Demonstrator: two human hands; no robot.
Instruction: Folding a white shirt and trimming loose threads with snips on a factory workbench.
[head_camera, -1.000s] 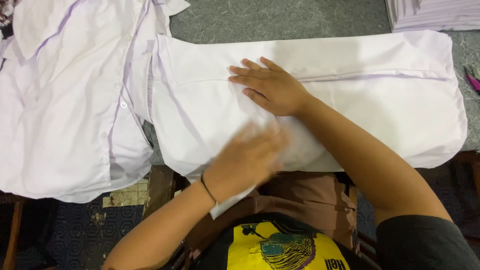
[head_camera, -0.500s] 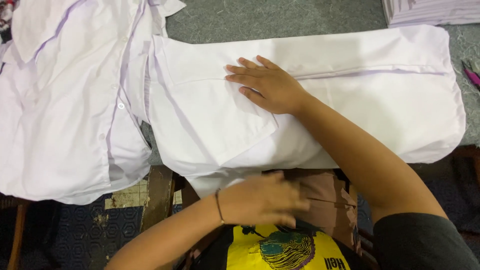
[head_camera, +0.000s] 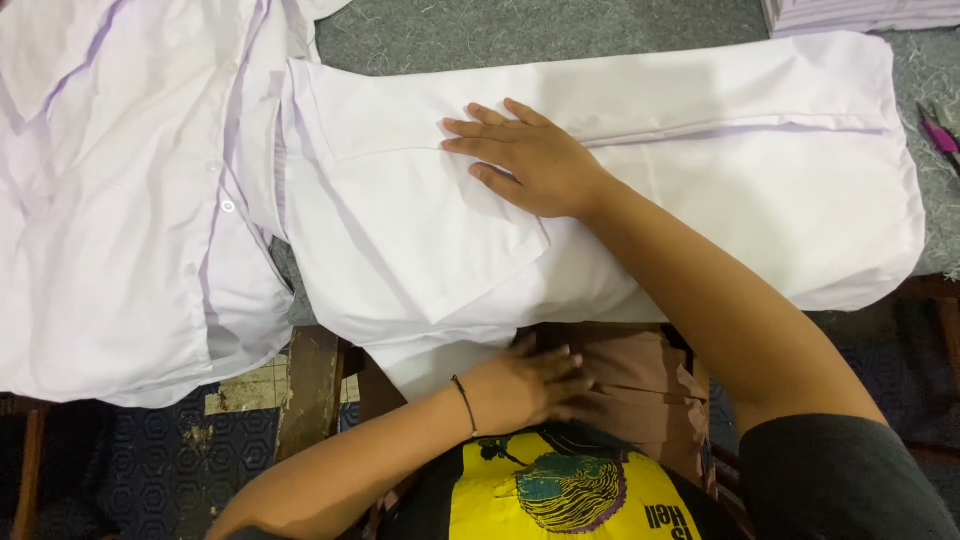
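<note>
A white shirt (head_camera: 700, 190) lies folded lengthwise across a grey felt table top (head_camera: 520, 35). My right hand (head_camera: 525, 160) presses flat on the middle of it, fingers together and pointing left, beside a folded sleeve flap (head_camera: 420, 240). My left hand (head_camera: 530, 385) is down at the table's near edge by my lap, fingers loosely apart, touching the hanging hem of the shirt; a thin dark band circles its wrist. I cannot see anything gripped in it.
A heap of unfolded white shirts (head_camera: 120, 200) with buttons covers the left side of the table. A stack of folded garments (head_camera: 860, 14) sits at the top right. Pink-handled scissors (head_camera: 940, 130) lie at the right edge. Dark patterned floor shows below.
My left hand has slid off the shirt's front, down over the table edge toward my lap. My right hand has stayed pressed on the shirt.
</note>
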